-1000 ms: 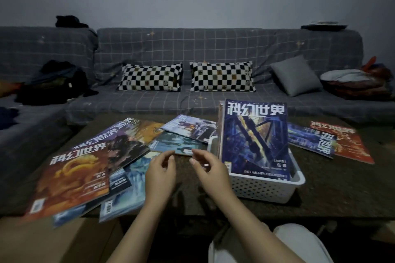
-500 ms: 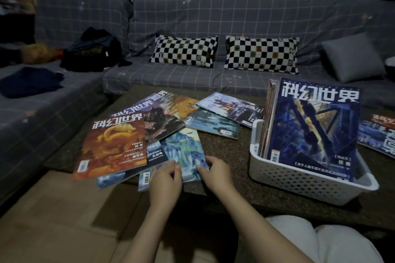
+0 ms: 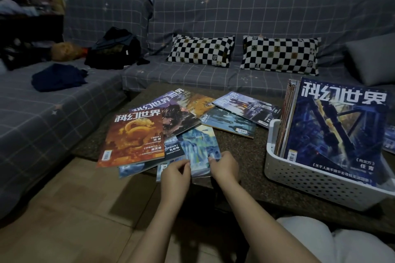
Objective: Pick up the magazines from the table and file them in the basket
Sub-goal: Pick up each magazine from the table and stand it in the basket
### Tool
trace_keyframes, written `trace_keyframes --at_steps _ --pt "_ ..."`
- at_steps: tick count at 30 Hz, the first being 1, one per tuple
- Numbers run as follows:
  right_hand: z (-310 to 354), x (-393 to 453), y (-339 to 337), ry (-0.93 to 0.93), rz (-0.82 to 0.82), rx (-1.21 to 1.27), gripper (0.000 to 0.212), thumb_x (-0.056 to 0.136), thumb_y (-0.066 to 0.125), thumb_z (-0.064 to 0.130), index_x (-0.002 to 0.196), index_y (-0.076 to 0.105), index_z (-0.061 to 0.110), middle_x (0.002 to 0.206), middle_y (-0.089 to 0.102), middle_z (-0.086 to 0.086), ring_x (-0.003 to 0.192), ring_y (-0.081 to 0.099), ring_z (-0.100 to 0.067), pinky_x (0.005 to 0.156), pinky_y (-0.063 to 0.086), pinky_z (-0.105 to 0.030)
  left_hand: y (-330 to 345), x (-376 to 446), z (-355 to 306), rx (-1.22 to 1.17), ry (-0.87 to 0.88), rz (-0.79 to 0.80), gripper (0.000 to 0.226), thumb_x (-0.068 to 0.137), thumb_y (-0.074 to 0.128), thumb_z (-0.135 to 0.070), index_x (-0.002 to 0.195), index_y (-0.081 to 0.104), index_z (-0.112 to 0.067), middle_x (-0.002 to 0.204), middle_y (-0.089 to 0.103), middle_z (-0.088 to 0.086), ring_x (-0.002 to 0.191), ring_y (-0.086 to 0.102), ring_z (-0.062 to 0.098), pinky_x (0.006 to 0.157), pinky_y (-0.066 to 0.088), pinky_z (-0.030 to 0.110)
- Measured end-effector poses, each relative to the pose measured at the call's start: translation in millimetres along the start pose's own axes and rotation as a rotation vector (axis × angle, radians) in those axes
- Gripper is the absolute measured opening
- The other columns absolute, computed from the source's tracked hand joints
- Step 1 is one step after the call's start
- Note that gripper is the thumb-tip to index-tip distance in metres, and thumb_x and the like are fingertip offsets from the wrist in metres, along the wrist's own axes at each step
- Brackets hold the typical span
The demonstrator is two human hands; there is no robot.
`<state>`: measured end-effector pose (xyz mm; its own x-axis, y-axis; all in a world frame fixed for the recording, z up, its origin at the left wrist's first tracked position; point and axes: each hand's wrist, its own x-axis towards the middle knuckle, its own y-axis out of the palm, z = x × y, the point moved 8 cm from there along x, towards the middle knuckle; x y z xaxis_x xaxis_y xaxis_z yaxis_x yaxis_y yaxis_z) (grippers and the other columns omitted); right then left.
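Far left of the dark speckled stone surface [image 3: 252,156] sat an orange dragon-cover magazine [image 3: 133,136], lying on top of a fanned pile of other glossy issues. Sticking out from under that pile at the near edge was a pale blue-green illustrated magazine [image 3: 198,149], and that's the one both hands were on. The left hand [image 3: 176,172] looked curled onto its near-left corner, and the right hand [image 3: 224,166] pinched its right edge. So each grip was grasping that same issue, as far as the dim light let me tell.

My worry: the pale one was partly tucked under its neighbours, so pulling it straight out could drag the orange issue off the edge onto the floor. Slick covers slide easily.

Further right lay two more loose magazines, then the white perforated plastic basket [image 3: 316,181], already holding several upright issues behind a big dark blue magazine [image 3: 339,134] leaning at the front. Squeezing another in could crumple a cover.
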<state>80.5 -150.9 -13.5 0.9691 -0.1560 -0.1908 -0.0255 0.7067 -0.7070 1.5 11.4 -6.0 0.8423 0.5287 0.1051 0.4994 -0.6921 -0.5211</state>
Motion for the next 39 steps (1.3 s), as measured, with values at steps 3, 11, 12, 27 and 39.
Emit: trace_keyframes --at_steps 3,11,12,27,39 --pt "-3 -3 -3 -0.003 -0.014 -0.031 0.023 0.089 0.055 0.04 0.092 0.052 0.017 0.103 0.065 -0.005 0.094 0.06 -0.026 0.067 0.038 -0.028 -14 -9 9 0.192 -0.067 -0.149 0.017 0.088 0.062 -0.026 0.102 0.069 -0.021 0.115 0.054 0.004 0.117 0.042 0.022 0.102 0.027 0.037" --pt "-30 -15 -22 0.02 0.008 -0.037 0.023 0.084 0.057 0.041 0.076 0.049 0.021 0.102 0.064 -0.007 0.096 0.06 -0.028 0.071 0.044 -0.032 -31 -22 31 -0.078 -0.3 -0.118 0.032 0.082 0.072 -0.019 0.108 0.056 -0.01 0.126 0.052 0.014 0.081 0.052 0.01 0.077 0.036 0.023" --pt "-34 -16 -26 0.016 -0.001 -0.053 0.022 0.084 0.057 0.04 0.076 0.049 0.021 0.106 0.061 -0.007 0.1 0.057 -0.028 0.077 0.046 -0.034 -31 -24 32 -0.099 -0.313 -0.095 0.038 0.08 0.074 -0.02 0.11 0.055 -0.01 0.125 0.055 0.013 0.085 0.056 0.014 0.074 0.039 0.024" --pt "-84 -74 -112 -0.055 -0.075 0.407 0.021 0.087 0.057 0.033 0.071 0.049 0.021 0.075 0.059 -0.003 0.069 0.058 -0.022 0.054 0.036 -0.031 -17 -92 -30 -0.43 -0.293 0.199 0.025 0.09 0.061 -0.031 0.089 0.054 -0.007 0.081 0.061 0.005 0.069 0.057 0.013 0.04 0.044 0.017" --pt "-66 -105 -139 -0.199 0.002 0.913 0.008 0.089 0.06 0.024 0.089 0.063 0.017 0.097 0.068 -0.011 0.09 0.065 -0.03 0.079 0.051 -0.041 -55 -101 -104 -0.557 0.083 0.16 0.01 0.093 0.057 -0.016 0.1 0.051 -0.016 0.082 0.067 -0.001 0.061 0.065 0.005 0.044 0.047 0.014"
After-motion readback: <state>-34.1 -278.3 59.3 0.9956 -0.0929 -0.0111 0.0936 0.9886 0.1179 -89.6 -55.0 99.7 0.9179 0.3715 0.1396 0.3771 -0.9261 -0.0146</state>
